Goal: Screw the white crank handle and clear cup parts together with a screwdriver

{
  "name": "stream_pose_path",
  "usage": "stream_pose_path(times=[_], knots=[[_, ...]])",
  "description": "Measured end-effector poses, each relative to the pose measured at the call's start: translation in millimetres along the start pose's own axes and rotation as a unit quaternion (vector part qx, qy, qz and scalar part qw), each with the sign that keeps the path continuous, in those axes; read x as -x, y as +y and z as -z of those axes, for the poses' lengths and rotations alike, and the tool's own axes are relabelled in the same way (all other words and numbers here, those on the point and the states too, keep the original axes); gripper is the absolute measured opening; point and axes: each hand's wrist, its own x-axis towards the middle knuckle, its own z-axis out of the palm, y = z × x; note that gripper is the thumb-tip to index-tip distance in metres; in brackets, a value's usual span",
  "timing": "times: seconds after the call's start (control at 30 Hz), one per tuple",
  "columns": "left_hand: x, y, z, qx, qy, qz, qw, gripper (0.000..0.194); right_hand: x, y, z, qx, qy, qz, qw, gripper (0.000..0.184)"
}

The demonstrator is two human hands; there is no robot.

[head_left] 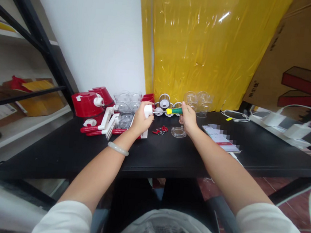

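Observation:
Over the black table, my left hand (141,118) is closed around a small white plastic part (148,111). My right hand (188,119) grips a screwdriver (175,111) by its green and yellow handle. The screwdriver's shaft points left, and its tip meets the white part; whether it sits in a screw is too small to tell. Below the hands lie small red parts (160,130) with what look like screws among them. A clear plastic piece (179,132) rests flat near my right hand. Behind the screwdriver stand several drums with gold mesh sides (164,101).
Red plastic housings (86,104) and white handles (108,121) crowd the table's left. Clear cups (202,99) are stacked at the back. A phone (221,137) lies at the right, before a power strip (280,132) with cables. A metal shelf (22,96) stands left.

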Motion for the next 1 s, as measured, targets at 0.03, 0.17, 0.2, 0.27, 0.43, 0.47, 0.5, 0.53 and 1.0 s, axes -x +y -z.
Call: stream_pose_path(times=[0.03,0.17,0.2,0.27,0.43,0.47,0.5,0.53,1.0], knots=[[0.1,0.3,0.3,-0.006,0.0,-0.008,1.0,0.054,-0.6,1.3,0.3,0.002,0.002,-0.01,1.0,0.056],[0.3,1.1,0.7,-0.019,0.001,-0.028,0.999,0.056,-3.0,2.7,1.2,0.021,0.02,-0.057,0.998,0.055],[0.2,1.1,0.6,-0.017,0.002,-0.028,0.999,0.057,-3.4,1.9,1.3,0.016,0.016,-0.069,0.997,0.054],[0.1,1.1,0.3,-0.012,0.004,-0.026,1.0,0.056,-3.8,-0.5,1.5,-0.014,-0.007,-0.084,0.996,0.049],[-0.3,1.7,0.7,-0.021,0.005,-0.015,1.0,0.055,-3.6,-2.4,1.2,-0.067,-0.023,-0.076,0.995,0.022],[-0.4,2.1,1.0,-0.026,0.004,-0.016,1.0,0.055,-3.6,-1.8,0.9,-0.064,-0.018,-0.072,0.995,0.02],[-0.4,2.5,1.2,-0.03,0.003,-0.018,0.999,0.054,-3.8,-1.1,0.5,-0.059,-0.013,-0.067,0.996,0.02],[-0.4,2.8,1.4,-0.033,0.002,-0.021,0.999,0.054,-4.0,-0.3,0.1,-0.055,-0.007,-0.061,0.997,0.02],[-0.4,2.3,1.1,-0.032,0.002,-0.035,0.999,0.055,-2.2,-2.8,-0.8,-0.079,-0.006,-0.085,0.993,0.032]])
